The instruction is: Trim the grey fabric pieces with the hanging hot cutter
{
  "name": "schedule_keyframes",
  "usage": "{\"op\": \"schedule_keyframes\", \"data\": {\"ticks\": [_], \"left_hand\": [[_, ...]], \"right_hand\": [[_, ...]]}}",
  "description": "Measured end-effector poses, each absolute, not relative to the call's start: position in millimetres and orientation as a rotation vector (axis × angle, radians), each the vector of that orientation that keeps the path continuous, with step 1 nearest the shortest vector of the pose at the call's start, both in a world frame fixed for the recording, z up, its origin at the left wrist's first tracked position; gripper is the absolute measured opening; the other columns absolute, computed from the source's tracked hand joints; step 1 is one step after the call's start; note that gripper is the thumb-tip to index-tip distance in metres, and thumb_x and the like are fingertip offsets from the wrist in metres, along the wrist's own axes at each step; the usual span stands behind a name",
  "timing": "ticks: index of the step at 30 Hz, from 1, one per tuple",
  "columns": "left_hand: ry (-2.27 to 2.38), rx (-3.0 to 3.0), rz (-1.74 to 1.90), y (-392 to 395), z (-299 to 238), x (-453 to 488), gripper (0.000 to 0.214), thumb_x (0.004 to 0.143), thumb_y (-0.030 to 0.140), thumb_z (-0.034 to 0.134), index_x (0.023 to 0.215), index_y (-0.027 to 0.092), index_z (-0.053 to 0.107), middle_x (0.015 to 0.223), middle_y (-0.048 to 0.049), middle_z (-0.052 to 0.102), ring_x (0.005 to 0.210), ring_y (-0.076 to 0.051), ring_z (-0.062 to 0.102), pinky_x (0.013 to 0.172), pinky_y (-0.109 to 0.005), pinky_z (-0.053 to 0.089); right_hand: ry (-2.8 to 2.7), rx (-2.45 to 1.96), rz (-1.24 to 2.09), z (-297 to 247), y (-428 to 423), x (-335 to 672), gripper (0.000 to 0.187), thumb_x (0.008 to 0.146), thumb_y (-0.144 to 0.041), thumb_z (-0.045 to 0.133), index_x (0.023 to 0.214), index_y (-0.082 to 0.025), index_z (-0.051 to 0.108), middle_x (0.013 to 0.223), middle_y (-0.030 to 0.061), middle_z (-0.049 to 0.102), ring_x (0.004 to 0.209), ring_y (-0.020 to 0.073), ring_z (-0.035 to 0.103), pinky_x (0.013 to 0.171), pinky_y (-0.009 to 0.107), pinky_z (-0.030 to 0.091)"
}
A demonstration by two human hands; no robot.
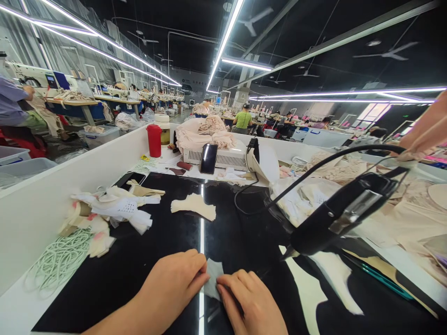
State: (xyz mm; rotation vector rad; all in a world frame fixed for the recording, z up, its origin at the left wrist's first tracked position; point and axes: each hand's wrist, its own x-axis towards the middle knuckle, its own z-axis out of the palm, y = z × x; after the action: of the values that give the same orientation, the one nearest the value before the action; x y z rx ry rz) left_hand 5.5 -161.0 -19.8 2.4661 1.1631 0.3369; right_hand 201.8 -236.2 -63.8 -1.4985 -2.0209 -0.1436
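While cream fabric (193,206) lies beyond, the left hand (176,279) and right hand (250,298) pinch grey fabric (214,273) at the tabletop (111,279).

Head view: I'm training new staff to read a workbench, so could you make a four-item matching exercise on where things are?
1. Grey fabric piece
2. Upright smartphone
3. Red canister
4. Pale green cord

A. Beside the white-lidded jar
B. In a loose tangle at the bench's left side
C. Between the left hand and right hand
D. In front of the white vented box

Pairs: 1-C, 2-D, 3-A, 4-B
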Motion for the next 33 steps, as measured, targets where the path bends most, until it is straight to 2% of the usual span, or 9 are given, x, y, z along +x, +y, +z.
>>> {"op": "schedule_keyframes", "data": {"ticks": [4, 9, 14, 21, 33], "left_hand": [[1.17, 2.503, 0.306, -162.0, -16.9, 6.2, 0.013, 0.101, 0.018, 0.06, 0.088, 0.021, 0.062, 0.085, 0.0039, 0.066, 0.076, -0.016, 0.066, 0.067, -0.027, 0.041], [1.18, 2.578, 0.3, -162.2, -16.5, 4.8, 0.012, 0.1, 0.017, 0.062, 0.089, 0.021, 0.062, 0.085, 0.0033, 0.066, 0.074, -0.016, 0.066, 0.065, -0.028, 0.043], [1.108, 2.98, 0.494, -164.7, -19.7, 5.4, 0.02, 0.1, 0.012, 0.054, 0.082, 0.02, 0.061, 0.08, -0.0016, 0.064, 0.074, -0.021, 0.062, 0.067, -0.033, 0.047], [0.609, 3.048, 0.863, -171.0, -32.5, 15.3, 0.027, 0.109, 0.014, 0.037, 0.102, 0.016, 0.063, 0.098, -0.0035, 0.072, 0.094, -0.019, 0.069, 0.091, -0.033, 0.055], [0.596, 2.985, 0.907, -171.6, -40.2, 13.2, 0.032, 0.112, 0.018, 0.033, 0.111, 0.014, 0.064, 0.107, -0.0047, 0.077, 0.1, -0.019, 0.074, 0.094, -0.033, 0.059]], "right_hand": [[-2.088, -1.462, -0.154, -62.3, -235.4, 206.4, 0.018, 0.105, -0.023, 0.048, 0.103, -0.025, 0.066, 0.081, 0.0013, 0.068, 0.068, 0.0187, 0.065, 0.063, 0.032, 0.048], [-2.062, -1.506, -0.157, -63.5, -235.5, 205.7, 0.018, 0.104, -0.023, 0.049, 0.101, -0.025, 0.066, 0.08, 0.0013, 0.067, 0.069, 0.0195, 0.065, 0.064, 0.033, 0.049], [-2.094, -1.475, -0.18, -62.2, -234.1, 205.6, 0.016, 0.103, -0.021, 0.051, 0.1, -0.025, 0.066, 0.08, 0.0008, 0.067, 0.067, 0.0187, 0.066, 0.062, 0.032, 0.05], [-2.111, -1.466, -0.193, -64.5, -235.3, 209.4, 0.017, 0.105, -0.023, 0.047, 0.104, -0.026, 0.064, 0.082, 0.0009, 0.069, 0.069, 0.0193, 0.067, 0.063, 0.032, 0.05], [-2.096, -1.399, -0.206, -55.8, -237.0, 212.3, 0.018, 0.104, -0.024, 0.049, 0.108, -0.026, 0.067, 0.086, 0.0013, 0.073, 0.071, 0.0184, 0.07, 0.063, 0.033, 0.054]]}}
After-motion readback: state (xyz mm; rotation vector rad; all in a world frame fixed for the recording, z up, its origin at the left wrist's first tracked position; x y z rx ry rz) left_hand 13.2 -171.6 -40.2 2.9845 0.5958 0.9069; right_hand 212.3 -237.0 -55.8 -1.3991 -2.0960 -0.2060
